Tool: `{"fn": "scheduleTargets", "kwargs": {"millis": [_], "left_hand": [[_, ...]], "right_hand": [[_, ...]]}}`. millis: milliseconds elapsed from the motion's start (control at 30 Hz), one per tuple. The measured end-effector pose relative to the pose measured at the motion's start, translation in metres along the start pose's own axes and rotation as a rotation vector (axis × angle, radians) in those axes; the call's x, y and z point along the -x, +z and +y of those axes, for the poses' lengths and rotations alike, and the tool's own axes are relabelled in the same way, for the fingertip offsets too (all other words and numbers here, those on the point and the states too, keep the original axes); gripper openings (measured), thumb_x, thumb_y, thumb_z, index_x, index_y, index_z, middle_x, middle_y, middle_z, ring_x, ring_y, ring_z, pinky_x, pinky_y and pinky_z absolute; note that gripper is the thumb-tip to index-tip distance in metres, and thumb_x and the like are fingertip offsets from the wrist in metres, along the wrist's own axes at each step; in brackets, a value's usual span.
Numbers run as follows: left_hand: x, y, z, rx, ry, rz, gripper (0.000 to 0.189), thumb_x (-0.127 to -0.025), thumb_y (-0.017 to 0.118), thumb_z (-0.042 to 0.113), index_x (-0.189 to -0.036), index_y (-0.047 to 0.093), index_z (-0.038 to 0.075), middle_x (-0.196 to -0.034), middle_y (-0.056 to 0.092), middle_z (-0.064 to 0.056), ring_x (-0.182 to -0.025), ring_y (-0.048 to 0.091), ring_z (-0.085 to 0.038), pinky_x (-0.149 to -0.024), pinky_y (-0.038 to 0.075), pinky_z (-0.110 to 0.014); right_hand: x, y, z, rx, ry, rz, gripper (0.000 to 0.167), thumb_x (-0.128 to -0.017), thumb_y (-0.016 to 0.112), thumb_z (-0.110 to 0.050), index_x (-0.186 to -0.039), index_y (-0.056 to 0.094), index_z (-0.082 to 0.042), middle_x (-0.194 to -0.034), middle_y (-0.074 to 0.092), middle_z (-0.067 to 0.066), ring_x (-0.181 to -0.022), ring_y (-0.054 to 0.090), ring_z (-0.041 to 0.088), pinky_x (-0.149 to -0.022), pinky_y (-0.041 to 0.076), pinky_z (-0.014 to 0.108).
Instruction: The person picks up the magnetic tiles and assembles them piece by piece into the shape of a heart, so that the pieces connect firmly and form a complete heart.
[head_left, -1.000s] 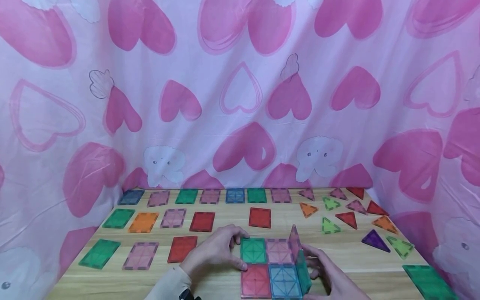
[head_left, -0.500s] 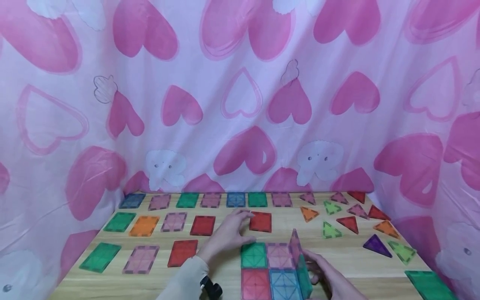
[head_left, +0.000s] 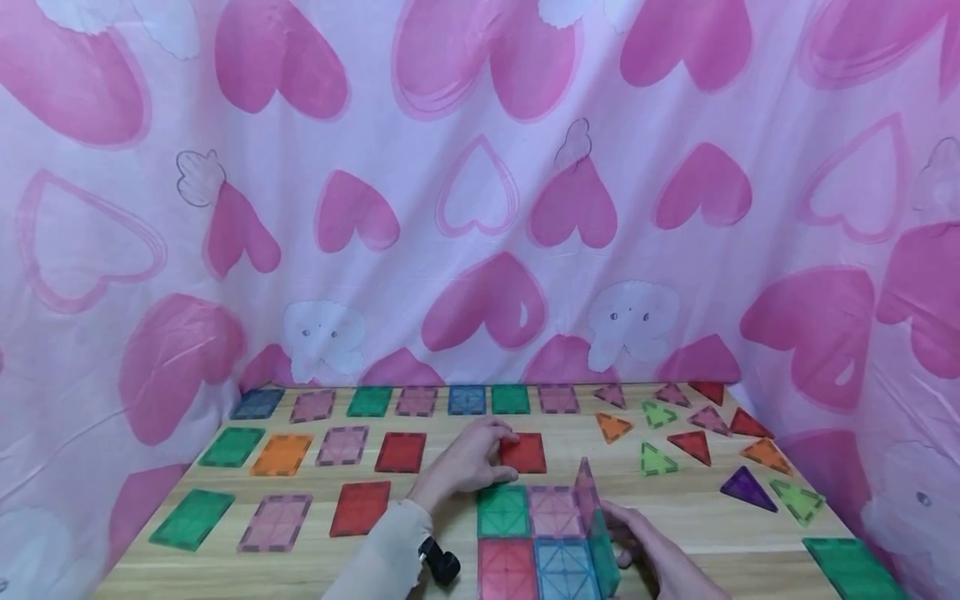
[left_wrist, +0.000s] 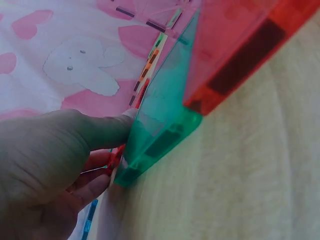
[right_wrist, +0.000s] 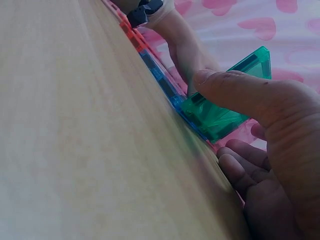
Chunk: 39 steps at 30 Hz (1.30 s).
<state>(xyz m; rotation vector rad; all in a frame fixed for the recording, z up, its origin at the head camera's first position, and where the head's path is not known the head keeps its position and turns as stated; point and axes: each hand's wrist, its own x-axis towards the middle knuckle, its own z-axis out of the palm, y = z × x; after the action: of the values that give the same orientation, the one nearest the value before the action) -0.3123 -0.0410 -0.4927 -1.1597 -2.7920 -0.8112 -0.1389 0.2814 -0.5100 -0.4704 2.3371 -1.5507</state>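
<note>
My left hand (head_left: 465, 462) holds the left edge of a red square magnetic tile (head_left: 527, 454), with the thumb near the tile's lower corner. Closer to me, flat square tiles form a two-by-two block: green (head_left: 502, 510), pink (head_left: 557, 510), red (head_left: 507, 568) and blue (head_left: 566, 568). Along the block's right side stand an upright pink tile (head_left: 585, 493) and an upright green tile (head_left: 603, 557). Beside these two is my right hand (head_left: 651, 546), its thumb straight in the right wrist view and the other fingers loosely bent. Whether that thumb presses the green tile (right_wrist: 225, 117) is unclear.
Loose square tiles lie in rows to the left and back, among them an orange tile (head_left: 282, 454) and a blue tile (head_left: 467, 400). Triangles, including a purple triangle (head_left: 748, 487), lie at right. A green tile (head_left: 851, 567) rests near the right edge. Heart-patterned cloth (head_left: 480, 192) surrounds the table.
My left hand has left the green corner of the block, reached away to the separate red tile and taken hold of it. That tile has shifted slightly toward me. My right hand stays beside the upright tiles.
</note>
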Motion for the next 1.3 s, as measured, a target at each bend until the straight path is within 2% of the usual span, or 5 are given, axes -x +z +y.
{"fn": "scheduleTargets", "kwargs": {"millis": [233,500,733,1100,1300], "left_hand": [[0.0,-0.003,0.008,-0.032,0.122,0.022,0.037,-0.105,0.08,0.037,-0.133,0.08,0.012,-0.116,0.079,0.003,-0.104,0.069,-0.013,-0.1,0.058,-0.03],[-0.002,0.004,0.016,0.078,0.126,0.059,0.035,-0.119,0.053,0.039,-0.124,0.08,0.018,-0.108,0.078,0.01,-0.096,0.066,0.0,-0.091,0.059,-0.025],[-0.005,0.006,0.022,0.105,0.104,0.013,0.022,-0.117,0.062,0.027,-0.097,0.067,0.018,-0.077,0.055,0.01,-0.068,0.049,-0.003,-0.066,0.044,-0.019],[-0.002,0.01,0.023,0.142,0.136,-0.034,0.019,-0.105,0.079,0.017,-0.091,0.067,0.02,-0.077,0.058,0.012,-0.068,0.051,-0.001,-0.063,0.042,-0.016],[-0.001,0.012,0.025,0.196,0.1,-0.036,0.016,-0.105,0.079,0.017,-0.093,0.07,0.02,-0.078,0.062,0.01,-0.069,0.054,-0.002,-0.063,0.046,-0.018]], "right_hand": [[-0.002,-0.009,0.002,-0.05,-0.035,-0.092,0.096,-0.101,0.082,-0.016,-0.175,0.022,-0.005,-0.163,0.05,0.025,-0.129,0.059,0.008,-0.098,0.05,0.024],[0.001,-0.006,-0.001,-0.035,-0.012,-0.067,0.093,-0.103,0.081,-0.018,-0.175,0.023,-0.006,-0.162,0.051,0.023,-0.128,0.059,0.008,-0.098,0.05,0.024],[0.001,-0.006,-0.002,-0.01,-0.011,-0.055,0.096,-0.102,0.083,-0.019,-0.174,0.022,-0.005,-0.161,0.053,0.023,-0.125,0.06,0.007,-0.096,0.051,0.024],[-0.001,-0.002,-0.001,0.042,-0.125,0.022,0.098,-0.099,0.087,-0.02,-0.172,0.026,0.001,-0.148,0.061,0.023,-0.122,0.064,0.004,-0.092,0.059,0.027],[0.009,-0.008,-0.008,-0.043,-0.08,0.08,0.099,-0.099,0.086,-0.013,-0.175,0.023,-0.004,-0.153,0.056,0.026,-0.127,0.066,0.009,-0.096,0.06,0.03]]}}
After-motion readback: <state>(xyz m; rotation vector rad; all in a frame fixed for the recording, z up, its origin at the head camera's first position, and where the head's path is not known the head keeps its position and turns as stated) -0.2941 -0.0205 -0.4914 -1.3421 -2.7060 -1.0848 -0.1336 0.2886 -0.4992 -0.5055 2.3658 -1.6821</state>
